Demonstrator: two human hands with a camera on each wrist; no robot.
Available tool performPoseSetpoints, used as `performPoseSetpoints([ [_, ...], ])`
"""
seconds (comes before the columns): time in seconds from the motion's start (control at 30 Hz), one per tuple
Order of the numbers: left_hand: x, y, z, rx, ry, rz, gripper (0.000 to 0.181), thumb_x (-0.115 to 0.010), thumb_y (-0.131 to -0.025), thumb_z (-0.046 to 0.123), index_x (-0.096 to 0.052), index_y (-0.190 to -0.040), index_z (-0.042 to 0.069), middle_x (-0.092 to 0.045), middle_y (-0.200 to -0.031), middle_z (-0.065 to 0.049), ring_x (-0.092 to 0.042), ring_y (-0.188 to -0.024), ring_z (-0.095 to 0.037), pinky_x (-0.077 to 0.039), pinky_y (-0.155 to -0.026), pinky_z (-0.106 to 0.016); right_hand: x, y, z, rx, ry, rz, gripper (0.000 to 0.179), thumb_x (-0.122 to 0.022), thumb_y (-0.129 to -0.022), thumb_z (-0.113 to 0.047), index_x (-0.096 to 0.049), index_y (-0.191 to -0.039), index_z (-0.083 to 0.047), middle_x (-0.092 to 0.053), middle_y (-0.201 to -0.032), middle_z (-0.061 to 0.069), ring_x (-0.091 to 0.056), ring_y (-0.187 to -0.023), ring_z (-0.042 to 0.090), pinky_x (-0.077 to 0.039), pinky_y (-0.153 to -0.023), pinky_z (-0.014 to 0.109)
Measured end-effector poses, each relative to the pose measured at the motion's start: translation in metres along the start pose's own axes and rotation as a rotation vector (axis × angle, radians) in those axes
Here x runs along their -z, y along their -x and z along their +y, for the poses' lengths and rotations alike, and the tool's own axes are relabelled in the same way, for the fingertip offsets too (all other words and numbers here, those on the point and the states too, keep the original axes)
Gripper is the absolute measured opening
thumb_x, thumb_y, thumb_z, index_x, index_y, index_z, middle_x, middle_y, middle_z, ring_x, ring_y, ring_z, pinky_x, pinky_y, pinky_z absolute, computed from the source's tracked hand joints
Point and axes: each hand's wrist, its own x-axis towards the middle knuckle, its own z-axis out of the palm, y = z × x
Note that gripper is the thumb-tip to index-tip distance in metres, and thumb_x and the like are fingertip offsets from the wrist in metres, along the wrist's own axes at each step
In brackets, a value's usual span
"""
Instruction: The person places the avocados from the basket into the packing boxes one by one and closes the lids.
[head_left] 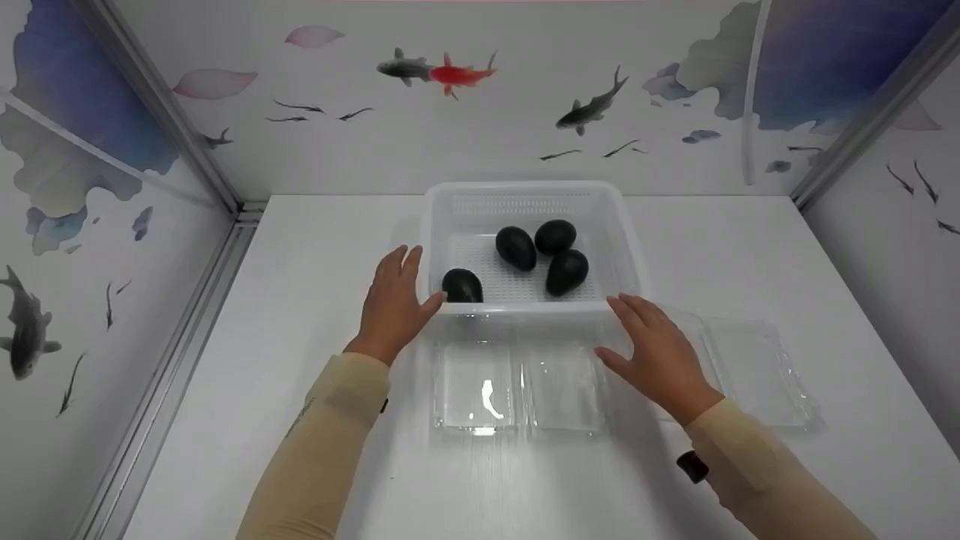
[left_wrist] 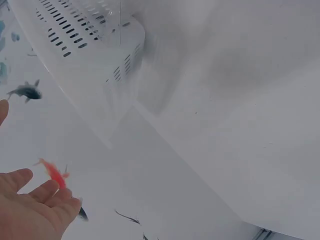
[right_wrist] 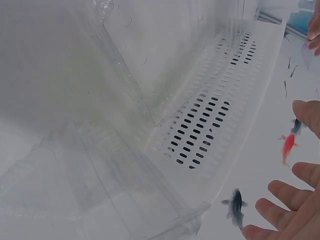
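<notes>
Beside the white basket (head_left: 525,307), both hands (head_left: 394,304) (head_left: 660,356) spread, with small unreadable marks (head_left: 300,417) on the left sleeve (head_left: 322,450).

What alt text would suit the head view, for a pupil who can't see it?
A person's left hand and right hand are at the near corners of a white basket holding four dark, egg-shaped objects. Clear plastic packaging lies on a white table in front of the basket, with more farther right.

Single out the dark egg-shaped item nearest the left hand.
The dark item in the near left corner of the basket, close to the left hand; it lies alone, while the other three items sit grouped farther right.
</notes>
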Motion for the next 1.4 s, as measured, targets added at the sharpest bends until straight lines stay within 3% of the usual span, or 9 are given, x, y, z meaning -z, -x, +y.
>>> performPoseSetpoints([
  [0.43,-0.009,-0.03,0.016,0.015,0.042,-0.057,0.072,-0.068,-0.09,0.028,-0.033,-0.149,0.004,-0.033,-0.15,-0.019,-0.028,-0.14,-0.032,-0.037,-0.108,-0.043,-0.006,0.006,-0.007,-0.003,0.002,0.025,0.062,-0.079,-0.08,-0.021,-0.054,-0.133,-0.003,-0.056,-0.131,0.018,-0.053,-0.12,0.036,-0.047,-0.095,0.05],
  [0.6,-0.015,-0.044,0.022,0.033,0.049,-0.143,0.071,-0.07,-0.089,0.023,-0.034,-0.148,0.004,-0.036,-0.148,-0.019,-0.031,-0.139,-0.032,-0.035,-0.109,-0.041,-0.01,0.013,-0.01,0.019,-0.009,0.025,0.059,-0.081,-0.077,-0.02,-0.058,-0.129,-0.004,-0.058,-0.127,0.015,-0.055,-0.117,0.034,-0.05,-0.09,0.048],
  [0.77,-0.021,-0.055,0.025,0.069,0.031,-0.245,0.068,-0.069,-0.089,0.02,-0.038,-0.146,0.004,-0.041,-0.146,-0.019,-0.037,-0.136,-0.032,-0.035,-0.109,-0.041,-0.015,0.021,-0.014,0.023,-0.019,-0.023,0.057,-0.081,-0.078,-0.023,-0.06,-0.128,-0.006,-0.06,-0.126,0.013,-0.058,-0.114,0.031,-0.053,-0.084,0.046],
  [0.93,-0.028,-0.063,0.027,0.121,0.036,-0.305,0.063,-0.071,-0.088,0.019,-0.044,-0.142,0.001,-0.046,-0.14,-0.02,-0.044,-0.13,-0.033,-0.038,-0.107,-0.041,-0.019,0.029,-0.02,-0.005,-0.041,-0.051,0.055,-0.08,-0.079,-0.022,-0.059,-0.127,-0.004,-0.06,-0.125,0.014,-0.059,-0.113,0.031,-0.053,-0.084,0.045],
  [1.13,-0.032,-0.07,0.034,0.085,-0.032,-0.328,0.057,-0.072,-0.087,0.018,-0.05,-0.136,-0.002,-0.053,-0.129,-0.021,-0.052,-0.12,-0.034,-0.044,-0.101,-0.042,-0.026,0.037,-0.03,-0.067,-0.049,-0.073,0.052,-0.077,-0.081,-0.018,-0.058,-0.127,-0.002,-0.059,-0.125,0.017,-0.059,-0.113,0.033,-0.052,-0.088,0.045],
  [1.4,-0.04,-0.075,0.037,0.124,-0.019,-0.363,0.057,-0.075,-0.085,0.02,-0.053,-0.132,-0.002,-0.056,-0.125,-0.021,-0.055,-0.117,-0.033,-0.045,-0.099,-0.043,-0.045,0.045,-0.027,-0.152,-0.047,-0.115,0.05,-0.075,-0.082,-0.015,-0.057,-0.126,0.0,-0.06,-0.123,0.019,-0.059,-0.113,0.034,-0.05,-0.091,0.046],
])
